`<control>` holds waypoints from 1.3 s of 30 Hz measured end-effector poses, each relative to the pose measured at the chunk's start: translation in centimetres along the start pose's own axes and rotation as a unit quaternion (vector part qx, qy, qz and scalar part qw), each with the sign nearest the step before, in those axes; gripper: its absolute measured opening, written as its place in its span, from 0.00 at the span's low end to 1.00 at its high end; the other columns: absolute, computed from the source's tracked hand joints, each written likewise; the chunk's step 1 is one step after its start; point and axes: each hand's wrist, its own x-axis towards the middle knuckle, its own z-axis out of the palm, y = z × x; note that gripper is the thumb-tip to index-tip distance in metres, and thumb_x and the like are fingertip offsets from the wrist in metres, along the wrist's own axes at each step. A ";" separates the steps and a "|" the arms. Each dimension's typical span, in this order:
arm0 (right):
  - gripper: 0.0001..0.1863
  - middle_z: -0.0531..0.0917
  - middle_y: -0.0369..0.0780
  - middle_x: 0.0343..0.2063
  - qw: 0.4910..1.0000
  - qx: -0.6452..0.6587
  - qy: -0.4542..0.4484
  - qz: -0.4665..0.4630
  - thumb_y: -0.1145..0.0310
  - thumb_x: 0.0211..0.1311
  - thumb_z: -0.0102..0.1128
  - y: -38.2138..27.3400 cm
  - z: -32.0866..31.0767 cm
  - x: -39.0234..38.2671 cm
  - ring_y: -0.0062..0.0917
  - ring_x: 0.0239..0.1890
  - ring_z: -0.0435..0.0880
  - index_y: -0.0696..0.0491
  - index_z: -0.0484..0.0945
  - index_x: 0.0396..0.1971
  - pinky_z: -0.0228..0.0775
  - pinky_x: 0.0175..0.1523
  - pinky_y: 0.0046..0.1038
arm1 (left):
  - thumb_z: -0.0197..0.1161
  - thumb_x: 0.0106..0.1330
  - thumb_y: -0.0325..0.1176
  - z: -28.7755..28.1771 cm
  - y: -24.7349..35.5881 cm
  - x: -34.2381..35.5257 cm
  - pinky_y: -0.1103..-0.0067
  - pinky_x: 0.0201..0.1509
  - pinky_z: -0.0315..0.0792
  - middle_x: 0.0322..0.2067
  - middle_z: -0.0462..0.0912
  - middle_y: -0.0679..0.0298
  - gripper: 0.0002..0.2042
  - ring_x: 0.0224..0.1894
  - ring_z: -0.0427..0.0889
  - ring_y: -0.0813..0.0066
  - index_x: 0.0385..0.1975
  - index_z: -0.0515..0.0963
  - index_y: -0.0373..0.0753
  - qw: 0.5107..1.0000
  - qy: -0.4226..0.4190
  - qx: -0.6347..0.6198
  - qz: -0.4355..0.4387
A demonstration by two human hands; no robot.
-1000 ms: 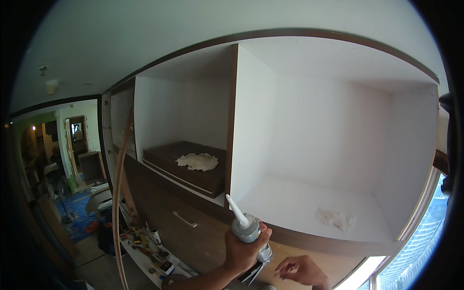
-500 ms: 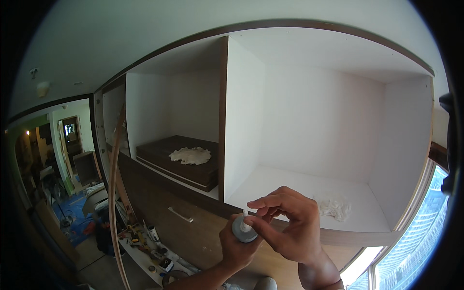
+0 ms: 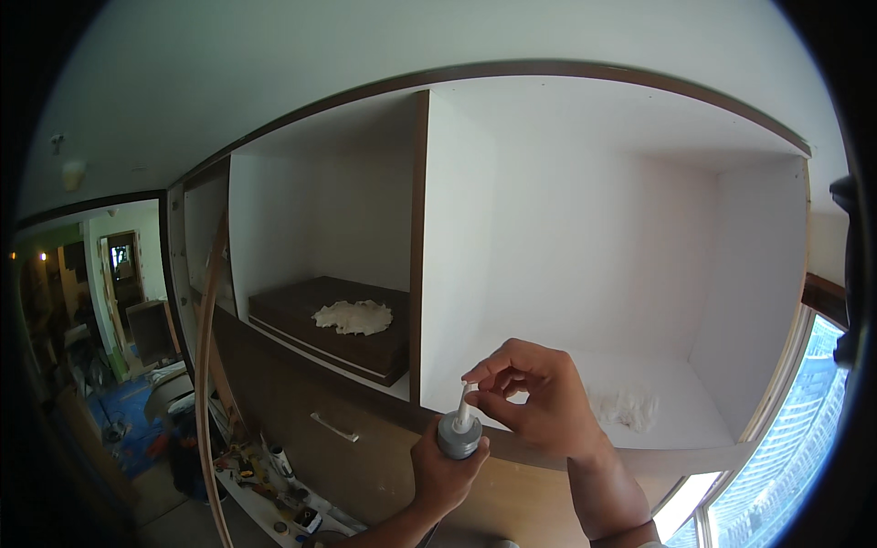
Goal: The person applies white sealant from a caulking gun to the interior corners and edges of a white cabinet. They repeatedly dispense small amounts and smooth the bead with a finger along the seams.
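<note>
My left hand point(image 3: 448, 475) is wrapped round a sealant tube with a grey round top point(image 3: 459, 445), held upright in front of the cabinet. From that top rises a slim white nozzle point(image 3: 464, 411). My right hand point(image 3: 539, 393) comes in from the right, its thumb and index finger pinching near the nozzle's tip; the other fingers are curled. The lower body of the tube is hidden by my left hand.
A wall cabinet with white compartments point(image 3: 585, 237) stands ahead. Crumpled whitish cloth point(image 3: 354, 317) lies on dark boards point(image 3: 365, 352) at left; another pale bundle point(image 3: 625, 408) sits on the right shelf. A long wooden strip point(image 3: 205, 365) leans at left, near tools point(image 3: 251, 470) below.
My right index finger has come down onto the nozzle tip, and the thumb has shifted up along the nozzle. The view has tilted slightly upward.
</note>
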 end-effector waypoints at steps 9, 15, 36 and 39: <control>0.22 0.78 0.37 0.46 0.978 0.183 0.078 -0.068 0.74 0.70 0.57 1.8 -5.9 20.6 0.24 0.46 0.81 0.60 0.75 0.63 0.78 0.59 0.32 | 0.80 0.62 0.37 1.0 -4.1 2.9 0.72 0.51 0.80 0.36 0.89 0.63 0.18 0.42 0.87 0.74 0.46 0.82 0.37 0.994 -0.108 -0.024 0.000; 0.24 0.77 0.43 0.51 0.964 0.190 0.179 -0.043 0.76 0.69 0.49 4.3 -6.5 31.7 0.30 0.50 0.81 0.61 0.72 0.65 0.81 0.60 0.37 | 0.79 0.64 0.37 0.8 -5.7 3.7 0.75 0.50 0.81 0.35 0.89 0.64 0.15 0.40 0.87 0.77 0.42 0.82 0.37 0.987 -0.147 -0.036 -0.056; 0.29 0.79 0.41 0.58 0.969 0.172 0.175 -0.013 0.77 0.67 0.51 4.6 -7.1 37.5 0.26 0.49 0.79 0.57 0.73 0.70 0.74 0.60 0.37 | 0.80 0.63 0.39 0.8 -6.2 3.8 0.73 0.48 0.81 0.35 0.89 0.63 0.17 0.38 0.87 0.76 0.43 0.82 0.36 0.988 -0.145 -0.035 -0.027; 0.32 0.76 0.41 0.62 0.966 0.197 0.170 -0.003 0.78 0.67 0.48 4.0 -6.7 37.0 0.26 0.52 0.77 0.56 0.70 0.72 0.71 0.64 0.38 | 0.80 0.63 0.40 0.9 -6.3 3.8 0.73 0.49 0.81 0.35 0.89 0.62 0.17 0.39 0.88 0.76 0.43 0.82 0.36 0.989 -0.144 -0.033 -0.029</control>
